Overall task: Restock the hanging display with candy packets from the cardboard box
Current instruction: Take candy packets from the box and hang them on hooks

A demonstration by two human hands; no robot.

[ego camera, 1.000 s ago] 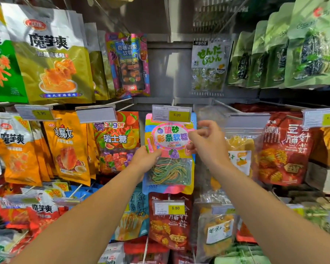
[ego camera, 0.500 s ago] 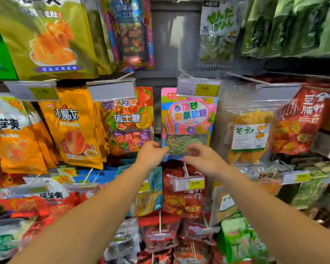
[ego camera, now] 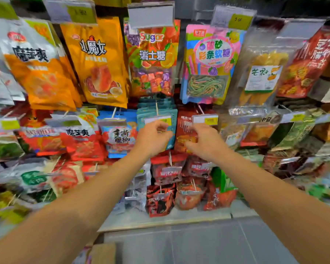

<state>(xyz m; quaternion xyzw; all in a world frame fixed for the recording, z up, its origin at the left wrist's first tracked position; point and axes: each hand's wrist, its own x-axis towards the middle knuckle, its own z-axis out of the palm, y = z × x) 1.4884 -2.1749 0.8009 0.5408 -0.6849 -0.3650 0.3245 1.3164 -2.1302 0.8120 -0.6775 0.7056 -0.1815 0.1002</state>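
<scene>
Hanging display (ego camera: pixel 198 109) pegs crowded with snack packets, red packets (ego camera: pixel 160 199) on pale base ledge (ego camera: pixel 160 220)

Two bare forearms enter from bottom corners of frame, no sleeves visible up to frame edge. Left hand (ego camera: pixel 152 139) and right hand (ego camera: pixel 204 143) both bare: no gloves, no rings, no bracelets or watch at wrists. No markings visible on forearms. Fingertips blurred, nail detail not readable. Nothing else of person's body or clothing in view.
</scene>
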